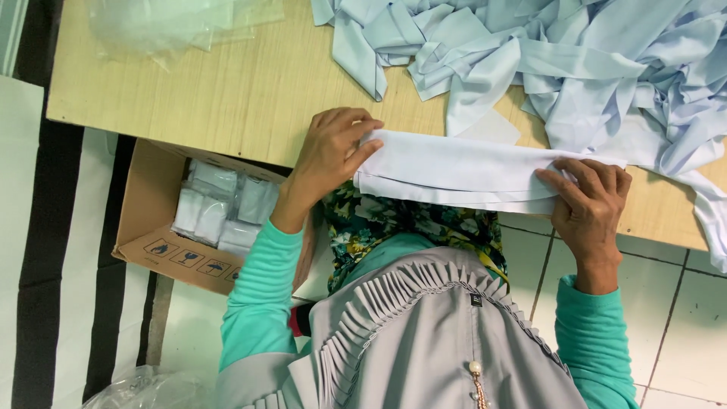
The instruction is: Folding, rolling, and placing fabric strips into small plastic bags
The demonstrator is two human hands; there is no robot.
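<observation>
A: Folded pale-blue cloth lies on table edge, frame centre. Left hand pinches its 9 o'clock end, right hand clamps 3 o'clock.

B: Risk, judged: overhanging lower layers slip, fold opens.

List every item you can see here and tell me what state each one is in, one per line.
Folded cloth: folded flat, held at both ends at the table edge.
Left hand: gripping the cloth's left end.
Right hand: gripping its right end.
Cloth pile: loose, tangled.
Cardboard box: open, holding wrapped packets.
Plastic bags: crumpled, clear.
</observation>
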